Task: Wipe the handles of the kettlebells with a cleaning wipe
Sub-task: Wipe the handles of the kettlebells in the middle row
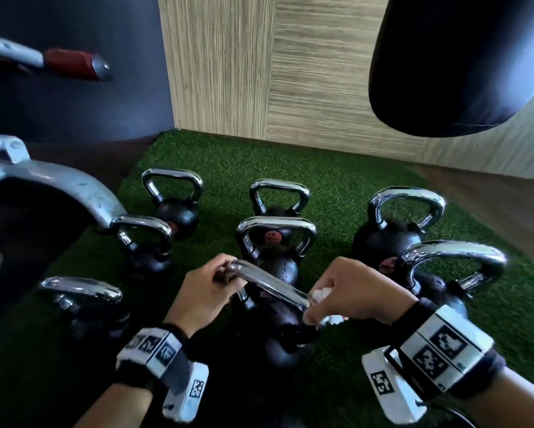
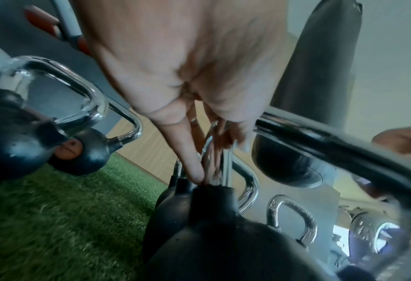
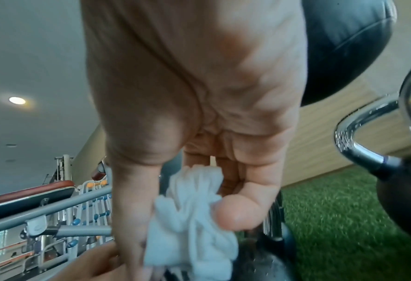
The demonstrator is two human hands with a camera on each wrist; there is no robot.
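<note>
A crumpled white wipe [image 3: 194,214] is seen pinched between thumb and fingers in the right wrist view; only slivers are seen in the head view. At lower centre of the head view, the chrome handle [image 1: 271,285] of the nearest kettlebell [image 1: 268,329] is gripped at its left corner by the left hand [image 1: 203,291] and at its right end, through the wipe, by the right hand [image 1: 358,291].
</note>
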